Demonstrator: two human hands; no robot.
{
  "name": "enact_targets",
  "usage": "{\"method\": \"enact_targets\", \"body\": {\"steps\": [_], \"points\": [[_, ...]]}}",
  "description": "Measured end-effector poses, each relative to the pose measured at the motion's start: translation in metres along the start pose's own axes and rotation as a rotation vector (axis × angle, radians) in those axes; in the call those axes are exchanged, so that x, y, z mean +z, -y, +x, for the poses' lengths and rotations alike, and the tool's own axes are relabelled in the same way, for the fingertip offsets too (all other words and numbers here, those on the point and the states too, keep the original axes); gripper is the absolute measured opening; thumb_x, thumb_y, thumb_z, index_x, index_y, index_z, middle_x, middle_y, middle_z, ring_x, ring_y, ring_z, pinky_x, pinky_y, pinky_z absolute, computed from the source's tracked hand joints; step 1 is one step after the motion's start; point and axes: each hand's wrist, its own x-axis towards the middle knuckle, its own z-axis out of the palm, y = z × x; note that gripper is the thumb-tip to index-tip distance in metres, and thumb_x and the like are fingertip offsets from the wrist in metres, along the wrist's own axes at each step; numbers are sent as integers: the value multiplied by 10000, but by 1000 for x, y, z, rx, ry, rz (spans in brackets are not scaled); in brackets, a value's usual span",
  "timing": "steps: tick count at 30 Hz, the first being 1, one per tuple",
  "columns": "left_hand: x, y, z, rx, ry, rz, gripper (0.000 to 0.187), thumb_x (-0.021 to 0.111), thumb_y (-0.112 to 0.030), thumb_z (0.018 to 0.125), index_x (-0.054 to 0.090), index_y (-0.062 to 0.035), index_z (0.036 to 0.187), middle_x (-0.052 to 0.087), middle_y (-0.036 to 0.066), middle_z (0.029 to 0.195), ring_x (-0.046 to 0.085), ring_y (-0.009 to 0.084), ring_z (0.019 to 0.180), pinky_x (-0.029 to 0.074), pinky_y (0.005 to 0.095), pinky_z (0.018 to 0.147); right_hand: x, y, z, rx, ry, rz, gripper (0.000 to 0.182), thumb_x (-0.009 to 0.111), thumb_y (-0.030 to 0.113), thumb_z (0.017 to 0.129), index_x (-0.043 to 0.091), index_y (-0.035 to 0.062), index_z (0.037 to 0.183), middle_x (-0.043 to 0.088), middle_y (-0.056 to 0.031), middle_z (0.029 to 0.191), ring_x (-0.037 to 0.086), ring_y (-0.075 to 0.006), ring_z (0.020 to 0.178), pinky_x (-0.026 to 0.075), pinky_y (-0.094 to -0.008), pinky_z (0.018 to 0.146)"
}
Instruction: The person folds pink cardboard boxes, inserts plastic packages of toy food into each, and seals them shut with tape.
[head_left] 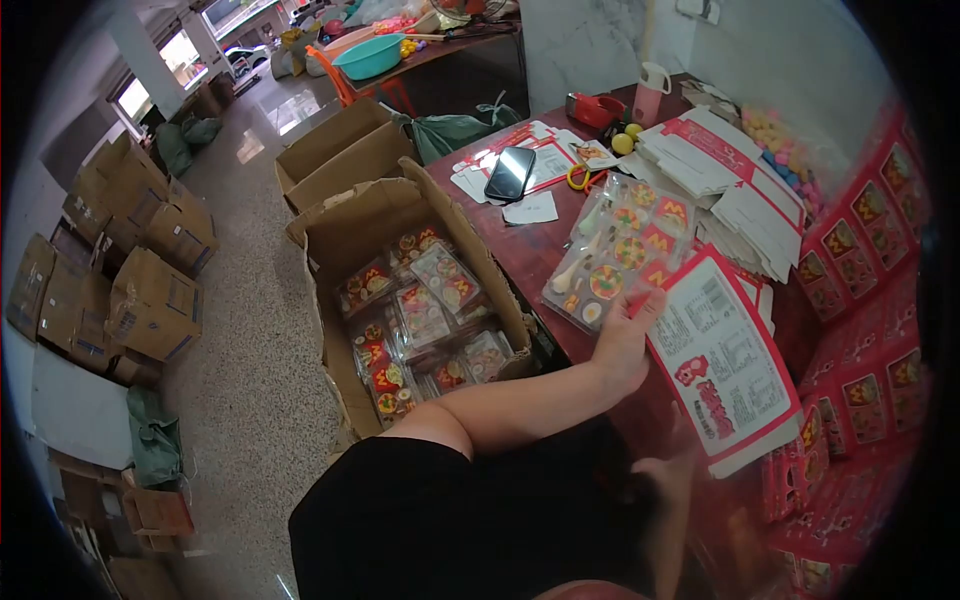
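Observation:
My left hand grips the upper left edge of a red and white printed card, its back with text and a barcode showing. Just beyond that hand, clear blister sheets with small food-shaped pieces lie on the dark red table. Below the card is my right hand, blurred and partly hidden; its fingers are too smeared to read. An open cardboard box to the left of the table holds several packed blister sets.
A phone, yellow-handled scissors and a stack of white-and-red cards are on the table. Red printed packs stand at the right. More cartons line the floor at left, and a teal basin sits farther back.

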Motion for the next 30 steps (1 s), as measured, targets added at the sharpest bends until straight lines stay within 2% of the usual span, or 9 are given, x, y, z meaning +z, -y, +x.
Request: {"method": "enact_targets", "body": {"steps": [3, 5, 8, 9, 12, 16, 19, 22, 30], "points": [[-33, 26, -3, -122, 215, 426, 427, 709, -176, 796, 426, -47, 1090, 491, 117, 1123, 530, 206, 1047, 466, 333, 865, -16, 4, 8, 89, -522, 853, 669, 683, 302, 789, 370, 11, 1304, 446, -135, 1282, 447, -258, 1169, 350, -437, 1010], [-35, 12, -11, -205, 438, 757, 567, 735, -224, 774, 396, -47, 1193, 412, 136, 1238, 489, 255, 1132, 443, 377, 914, -39, 25, 19, 191, -546, 793, 570, 628, 203, 817, 380, 1, 1289, 495, -145, 1216, 513, -248, 1082, 426, -404, 925], [-49, 0, 21, 386, 672, 1415, 876, 699, -469, 753, 256, -20, 1361, 255, 164, 1401, 290, 313, 1300, 313, 438, 1025, -51, 52, 24, 342, -478, 685, 554, 613, 118, 795, 375, -12, 1278, 529, -157, 1163, 562, -245, 1009, 484, -369, 846], [-33, -13, 20, 60, 790, 1293, 838, 647, -500, 786, 283, -9, 1359, 309, 153, 1395, 346, 274, 1266, 327, 389, 1017, -46, 60, 22, 401, -408, 675, 582, 628, 110, 772, 369, -12, 1279, 528, -158, 1165, 561, -249, 1009, 482, -367, 845], [-19, -8, 8, -379, 967, 1179, 554, 679, -348, 810, 514, 26, 1184, 591, 153, 1122, 547, 176, 1052, 432, 319, 895, -30, 73, 21, 443, -274, 630, 710, 673, 96, 731, 299, -1, 1326, 490, -165, 1217, 540, -259, 1044, 459, -352, 875], [-10, 2, -21, -311, 543, 1214, 441, 749, -223, 751, 560, 43, 1047, 637, 154, 996, 604, 180, 941, 476, 321, 822, -18, 57, 22, 243, -389, 370, 851, 701, 85, 728, 189, 58, 1407, 388, -162, 1328, 467, -245, 1143, 411, -351, 939], [-36, 22, -31, -122, 512, 1304, 491, 746, -222, 753, 521, 42, 1099, 628, 166, 1004, 601, 188, 952, 472, 329, 835, -11, 56, 24, 179, -481, 105, 879, 695, 59, 731, 166, 100, 1432, 337, -154, 1374, 428, -231, 1185, 392, -354, 960], [-51, 33, -28, 97, 598, 993, 427, 700, -162, 778, 482, 9, 1103, 615, 158, 997, 601, 210, 935, 466, 323, 825, -20, 39, 14, 279, -356, 250, 780, 652, 19, 761, 224, 103, 1407, 399, -136, 1315, 459, -220, 1139, 397, -338, 948], [-66, 30, -6, -80, 692, 1193, 161, 569, -156, 897, 525, -3, 924, 558, 61, 838, 514, 84, 772, 428, 237, 698, -51, -18, -5, 239, -405, 260, 289, 573, 78, 857, 482, 14, 1124, 521, -110, 1112, 518, -188, 1019, 411, -315, 904]]}}
